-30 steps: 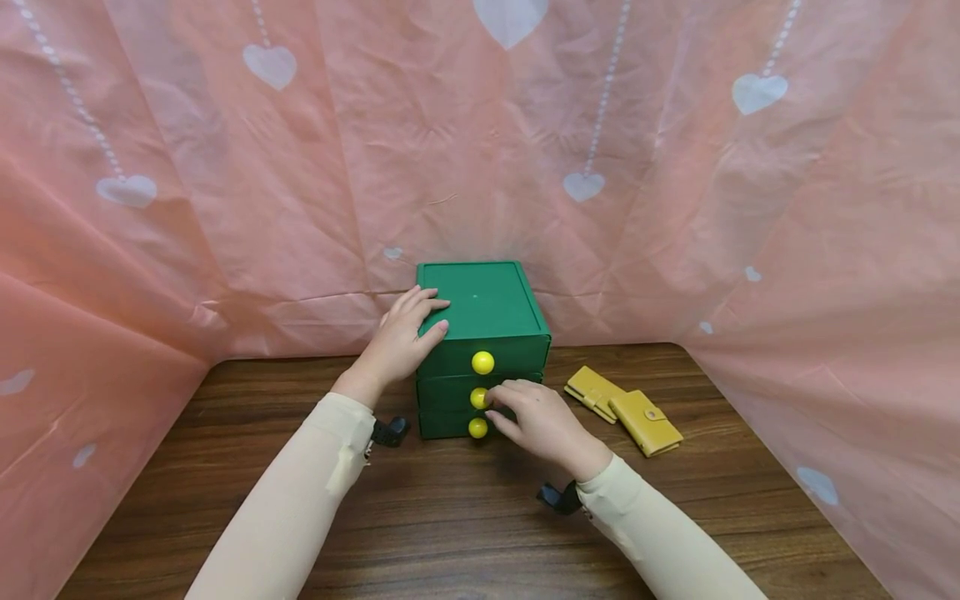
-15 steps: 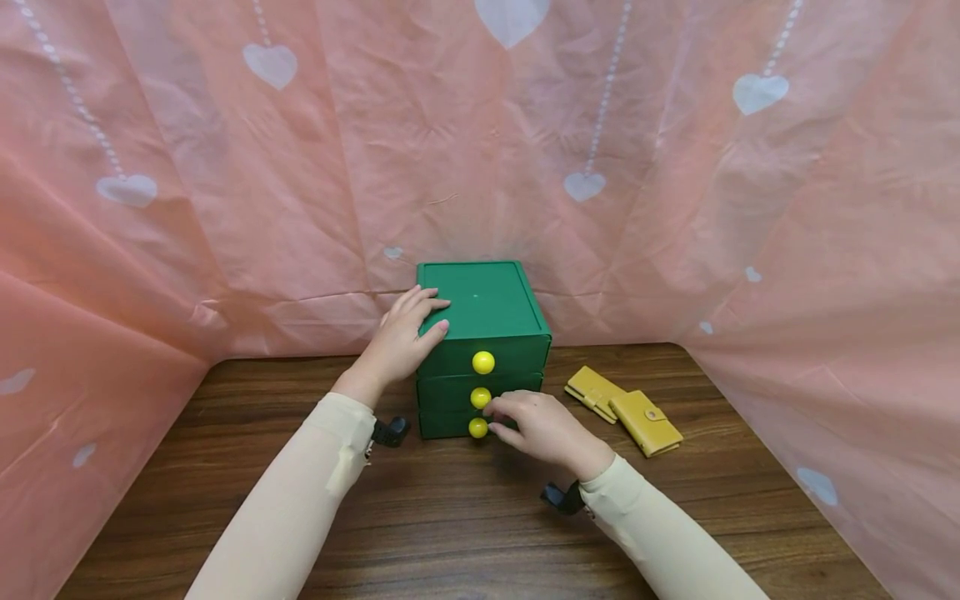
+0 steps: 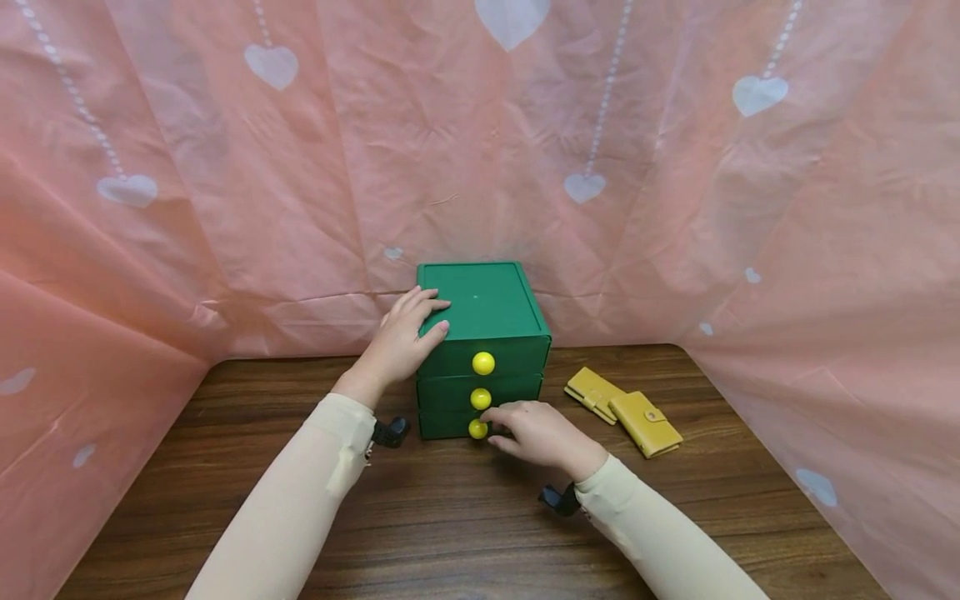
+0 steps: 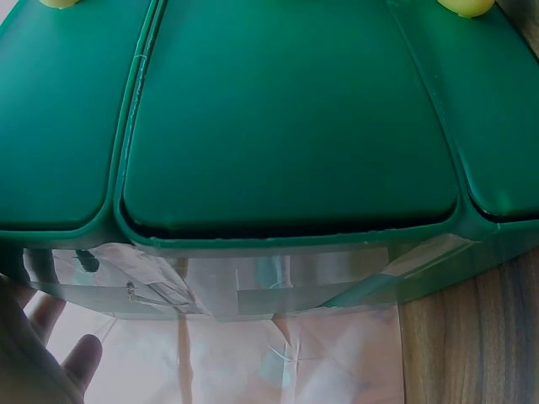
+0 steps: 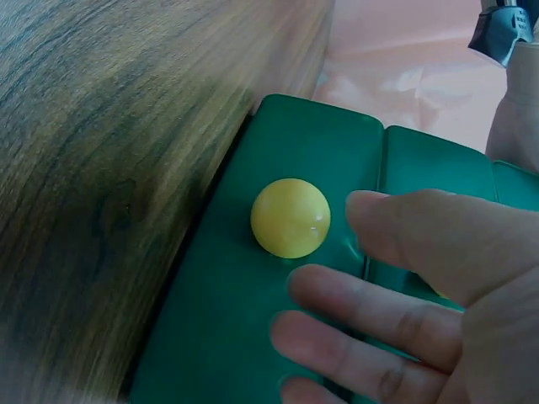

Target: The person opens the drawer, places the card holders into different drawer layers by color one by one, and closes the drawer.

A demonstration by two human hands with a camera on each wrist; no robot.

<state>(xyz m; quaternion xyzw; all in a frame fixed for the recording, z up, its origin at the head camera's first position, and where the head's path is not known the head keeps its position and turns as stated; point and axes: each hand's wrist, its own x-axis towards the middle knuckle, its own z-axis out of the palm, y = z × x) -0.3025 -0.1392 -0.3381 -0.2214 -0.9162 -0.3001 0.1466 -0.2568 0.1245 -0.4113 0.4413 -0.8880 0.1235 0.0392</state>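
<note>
A green three-drawer box point(image 3: 491, 300) stands on the table, its drawers pushed in flush. Each drawer front carries a round yellow knob: the top knob point(image 3: 483, 363), middle knob point(image 3: 481, 399) and bottom knob point(image 3: 477, 429). My left hand point(image 3: 396, 343) rests on the box's upper left edge, fingers spread over the lid and side. My right hand point(image 3: 543, 435) is just right of the bottom knob, fingers loosely bent. In the right wrist view the fingertips point(image 5: 313, 286) stop short of that bottom knob point(image 5: 290, 219), with nothing gripped.
Two yellow wallets, a rear wallet point(image 3: 594, 393) and a front wallet point(image 3: 647, 423), lie overlapping to the right of the box. Pink heart-print cloth point(image 3: 480, 183) hangs behind and at both sides of the wooden table point(image 3: 450, 533).
My right hand has dropped from the middle knob, drawn back slightly, and come down beside the bottom knob. The left hand and the box have stayed put.
</note>
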